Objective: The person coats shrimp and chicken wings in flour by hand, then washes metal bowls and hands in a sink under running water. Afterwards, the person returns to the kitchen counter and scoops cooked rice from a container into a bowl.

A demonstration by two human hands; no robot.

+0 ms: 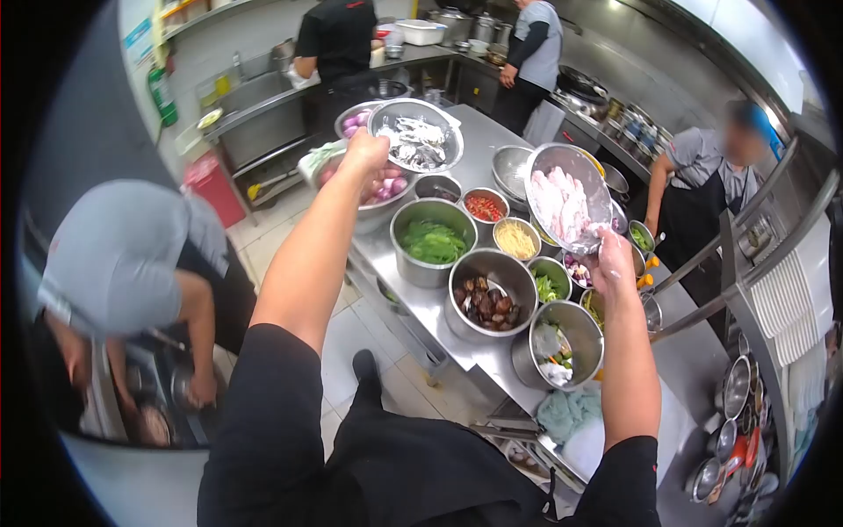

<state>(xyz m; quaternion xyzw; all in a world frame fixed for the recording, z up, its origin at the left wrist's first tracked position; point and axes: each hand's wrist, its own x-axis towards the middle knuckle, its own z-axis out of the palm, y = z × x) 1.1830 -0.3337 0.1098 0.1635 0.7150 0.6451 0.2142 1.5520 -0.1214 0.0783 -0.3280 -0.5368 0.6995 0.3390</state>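
Over the steel table's (481,128) surface, left hand (369,151) gripped a steel bowl (451,143), right hand (613,265) a raw-meat bowl (599,186); neither set down.

In our left hand (367,156) we hold one metal bowl (457,132). Our right hand (612,263) grips another, with pale meat (562,202).

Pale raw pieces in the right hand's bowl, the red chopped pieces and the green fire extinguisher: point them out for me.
Pale raw pieces (560,198): head view, middle of the pile.
Red chopped pieces (484,207): head view, middle of the heap.
Green fire extinguisher (162,95): head view, middle of its body.
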